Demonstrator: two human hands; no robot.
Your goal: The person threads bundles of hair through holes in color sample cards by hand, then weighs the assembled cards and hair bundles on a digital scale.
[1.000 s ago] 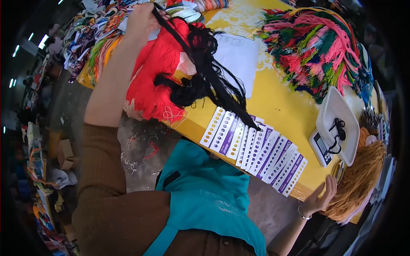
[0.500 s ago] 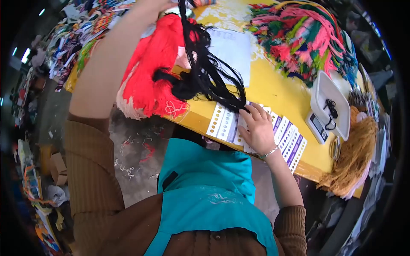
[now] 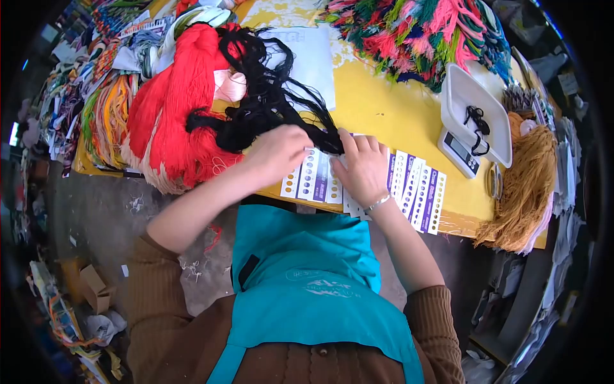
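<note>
**Both hands meet at the left of the card row, right at the black threads**

And here you are, both hands in close at the bench (image 3: pixel 384 125)! Your left hand (image 3: pixel 276 155) comes in at the left end of the card row (image 3: pixel 416 192), its fingers (image 3: pixel 298 136) curled together; whether they pinch a thread or a card edge, you can't tell from this view. Over to your right hand (image 3: pixel 366 174), laid palm down on the left-hand part of the card row: the fingers are open, thumb apart from the index finger, with the index fingertip at the gathered end of the black threads (image 3: pixel 246 125). A firm grip there? Can't tell. A bracelet (image 3: pixel 377 203) circles that wrist, just on your side of the card row.

Now the black threads themselves: they sprawl beyond the left end of the card row, lying partly across the red bundle (image 3: pixel 185 77), and their gathered end reaches right down to the cards. The red bundle spreads left of the card row and beyond it, a pale pink band (image 3: pixel 230 85) at its side. Farther beyond the card row lies a white sheet (image 3: pixel 320 70), partly under the black threads. Beyond the right-hand part, there's the multicolored bundle (image 3: pixel 422 38)! Just past the right end of the card row sits the scale (image 3: pixel 457 153), its white tray (image 3: pixel 459 96) holding a black cord (image 3: pixel 476 121). Farther right of the card row, the tan bundle (image 3: pixel 527 185) hangs down over the bench edge.
</note>
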